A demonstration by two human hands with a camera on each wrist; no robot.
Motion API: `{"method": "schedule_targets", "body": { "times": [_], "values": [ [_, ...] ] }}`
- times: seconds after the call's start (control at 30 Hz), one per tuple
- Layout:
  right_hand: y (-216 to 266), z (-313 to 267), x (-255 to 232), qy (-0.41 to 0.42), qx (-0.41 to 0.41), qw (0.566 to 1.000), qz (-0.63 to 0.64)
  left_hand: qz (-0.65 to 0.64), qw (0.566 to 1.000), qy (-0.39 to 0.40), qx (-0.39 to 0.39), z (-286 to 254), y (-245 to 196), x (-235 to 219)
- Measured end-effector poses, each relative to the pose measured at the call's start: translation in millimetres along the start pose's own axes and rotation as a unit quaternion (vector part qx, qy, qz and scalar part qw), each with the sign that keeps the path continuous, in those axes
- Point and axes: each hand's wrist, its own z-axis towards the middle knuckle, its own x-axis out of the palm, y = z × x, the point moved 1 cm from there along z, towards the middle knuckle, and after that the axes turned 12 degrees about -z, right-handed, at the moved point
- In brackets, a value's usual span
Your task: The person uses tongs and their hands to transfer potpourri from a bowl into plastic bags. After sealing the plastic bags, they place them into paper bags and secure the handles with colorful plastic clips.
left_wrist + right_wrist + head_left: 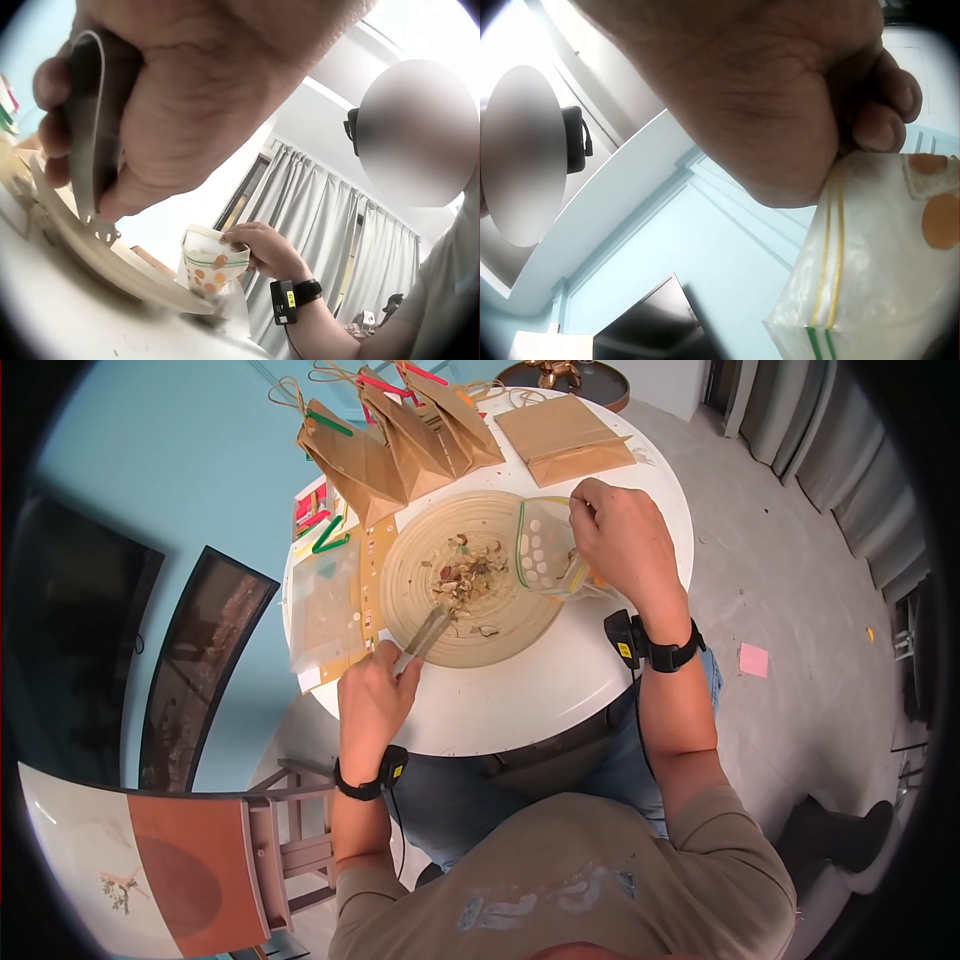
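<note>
My left hand (375,695) grips metal tongs (430,632), their tips at the near edge of a pile of dried, broken bits (465,575). The pile lies in the middle of a round, ringed beige plate (485,650). In the left wrist view the tongs (84,127) show a bent spring end and toothed tips. With fingers and thumb, my right hand (632,545) pinches the rim of a clear zip bag (543,540) with dots and green and yellow seal lines. Its mouth gapes over the plate's right side. Orange dots show on the bag (877,262) in the right wrist view.
Several brown paper bags (355,465) with coloured clips stand along the far left of the white round table (480,720). Another paper bag (565,435) lies flat at the back. Left of the plate, a translucent plastic pouch (325,605) lies on brown card beside a green clip (328,537).
</note>
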Motion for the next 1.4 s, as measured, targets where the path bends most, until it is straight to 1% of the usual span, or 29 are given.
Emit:
{"method": "schedule_targets", "body": {
  "times": [0.1,0.2,0.3,0.4,0.5,0.7,0.77,0.9,1.0,1.1,1.2,1.3,1.33,1.4],
  "values": [
    [0.9,-0.6,0.3,0.0,-0.002,1.0,0.0,-0.014,1.0,-0.009,-0.018,17.5,-2.6,0.2],
    [1.2,-1.1,0.3,0.0,-0.003,1.0,0.002,0.01,0.999,0.036,-0.032,41.0,2.0,5.3],
    [-0.9,-0.1,0.9,-0.005,-0.005,1.0,0.001,0.028,0.999,0.032,-0.012,59.0,13.4,18.9],
    [-1.5,1.2,0.1,-0.003,-0.001,1.0,0.003,0.024,0.999,0.047,0.009,62.6,11.7,22.6],
    [-2.1,1.1,0.2,0.001,0.003,1.0,0.004,0.016,0.999,0.05,0.003,59.7,10.0,23.8],
    [-6.0,0.1,0.2,-0.009,-0.003,1.0,0.006,-0.019,0.999,0.028,0.02,55.2,16.7,24.2],
    [-6.2,0.0,-0.8,-0.01,-0.002,1.0,0.01,-0.035,0.999,0.02,0.003,56.1,15.2,19.3],
    [-6.7,-0.1,0.6,-0.001,0.003,1.0,0.009,-0.061,0.998,-0.007,-0.008,61.2,-3.7,0.1],
    [-4.6,0.4,1.0,0.008,0.005,1.0,0.01,-0.066,0.998,-0.015,0.014,66.7,-34.0,-15.0],
    [-1.4,0.3,0.0,0.014,0.005,1.0,0.012,-0.125,0.987,-0.026,0.102,74.2,-63.2,-6.9],
    [-0.3,0.2,1.0,0.009,-0.002,1.0,0.01,-0.148,0.98,-0.014,0.132,79.9,-87.4,11.4],
    [-2.1,1.3,-1.1,0.01,0.005,1.0,0.012,-0.161,0.985,-0.021,0.064,77.4,-83.0,6.1],
    [-2.8,1.2,-2.3,0.008,0.004,1.0,0.014,-0.138,0.989,-0.023,0.044,76.4,-75.7,2.7],
    [-4.0,0.1,-2.3,0.005,0.001,1.0,0.018,-0.09,0.996,-0.027,0.0,72.0,-46.6,-6.2]
  ]
}}
